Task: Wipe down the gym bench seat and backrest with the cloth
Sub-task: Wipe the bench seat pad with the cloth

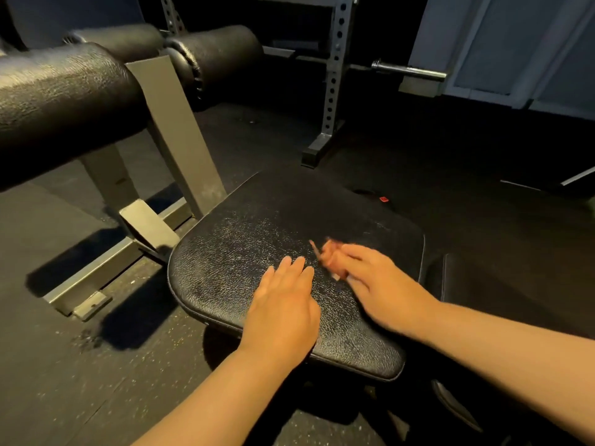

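The black padded bench seat (257, 239) fills the middle of the view, its cracked surface shining. My left hand (283, 307) lies flat on the seat's near edge, fingers together and nothing in it. My right hand (376, 284) is on the seat just right of it, fingers closed on a small reddish cloth (328, 255) that is blurred and pokes out past the fingertips onto the pad. The dark backrest (502, 278) starts to the right of the seat, beyond a narrow gap, and is mostly in shadow.
Black leg roller pads (64, 91) on a grey steel frame (180, 140) stand at the left. A perforated rack upright (333, 88) and a barbell end (409, 71) are behind. Dark rubber floor (80, 365) surrounds the bench.
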The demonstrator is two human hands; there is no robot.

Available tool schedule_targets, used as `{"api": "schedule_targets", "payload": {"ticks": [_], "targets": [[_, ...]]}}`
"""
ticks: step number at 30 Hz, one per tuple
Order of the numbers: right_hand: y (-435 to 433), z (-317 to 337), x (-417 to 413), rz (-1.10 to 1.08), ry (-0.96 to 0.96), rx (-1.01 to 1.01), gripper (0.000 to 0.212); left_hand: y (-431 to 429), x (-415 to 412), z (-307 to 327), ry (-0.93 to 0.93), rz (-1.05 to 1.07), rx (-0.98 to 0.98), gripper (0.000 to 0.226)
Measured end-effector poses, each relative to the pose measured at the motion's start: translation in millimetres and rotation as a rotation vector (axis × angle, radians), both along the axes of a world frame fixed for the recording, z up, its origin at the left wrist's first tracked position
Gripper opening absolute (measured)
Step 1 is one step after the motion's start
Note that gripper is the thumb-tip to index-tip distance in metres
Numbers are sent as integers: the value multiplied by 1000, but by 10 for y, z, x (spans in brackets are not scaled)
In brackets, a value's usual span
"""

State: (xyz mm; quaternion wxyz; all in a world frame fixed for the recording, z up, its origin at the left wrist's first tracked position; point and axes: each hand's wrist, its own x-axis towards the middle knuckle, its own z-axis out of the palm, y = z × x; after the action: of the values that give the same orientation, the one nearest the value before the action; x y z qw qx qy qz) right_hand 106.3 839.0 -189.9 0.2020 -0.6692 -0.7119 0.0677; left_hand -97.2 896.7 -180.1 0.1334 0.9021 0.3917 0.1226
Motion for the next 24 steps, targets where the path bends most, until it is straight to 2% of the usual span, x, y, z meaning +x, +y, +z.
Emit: {"api": "schedule_targets", "payload": {"ticks": [2,4,6,8,10,15,18,19,21,24], "targets": [[-181,2,6,82,-82,-29,46,4,43,2,21,-15,32,56],[-94,-40,268,20,-126,12,44,11,60,-7,51,-27,38,57],[134,-85,602,-203,-99,50,39,16,76,-13,72,-35,29,57],[400,-52,818,-465,-36,-36,37,22,90,1,76,-40,19,56],[595,-42,790,-512,-65,-59,40,58,115,-4,69,-42,26,55],[434,-93,233,37,4,-36,47,114,185,-113,88,-21,53,63],[353,48,377,236,4,-14,44,92,207,-101,127,-20,61,61],[384,73,529,192,25,17,45,85,212,-79,129,-21,61,62],[471,47,899,-83,64,69,42,87,214,-39,104,-31,59,60],[571,-93,1096,-582,-2,-9,15,96,205,-34,76,-52,61,55]]}}
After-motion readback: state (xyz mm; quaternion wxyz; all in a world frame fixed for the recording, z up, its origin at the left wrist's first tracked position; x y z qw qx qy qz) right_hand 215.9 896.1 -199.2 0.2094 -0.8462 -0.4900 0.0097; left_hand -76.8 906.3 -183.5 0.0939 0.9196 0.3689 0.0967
